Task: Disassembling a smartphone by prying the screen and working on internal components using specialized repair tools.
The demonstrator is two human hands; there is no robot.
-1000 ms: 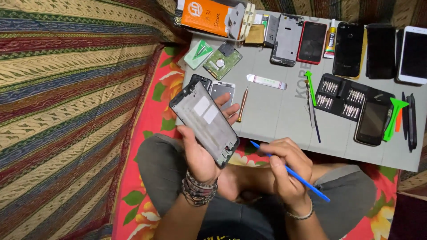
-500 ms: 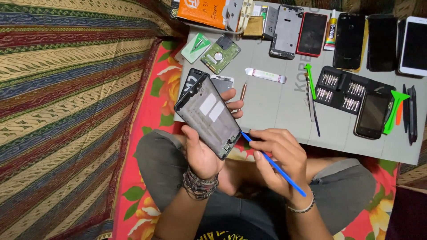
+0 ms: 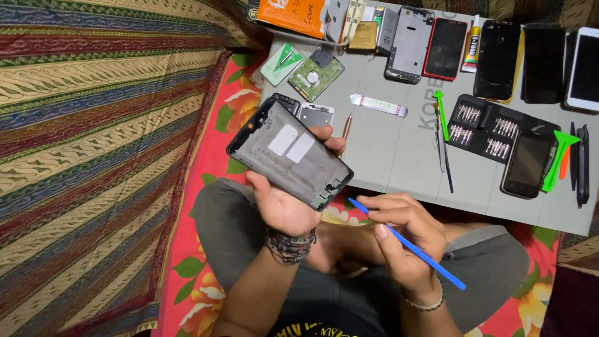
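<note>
Phone frame (image 3: 289,153) gripped in the left hand (image 3: 284,206).
Right hand (image 3: 402,234), at four o'clock, pinches a blue stick (image 3: 405,242).

A home phone-repair spot: a grey work mat (image 3: 399,156) with a screwdriver-bit set (image 3: 483,128), dismantled phones (image 3: 496,59) and floral bedding (image 3: 218,162).

Phone frame (image 3: 288,153) left of pry stick (image 3: 405,242)

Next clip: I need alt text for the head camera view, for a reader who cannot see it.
A seated person's left hand holds a grey phone frame while the right hand grips a thin blue pry tool pointed at its lower corner. Beyond lies a grey work mat with phones and a screwdriver bit set.
</note>
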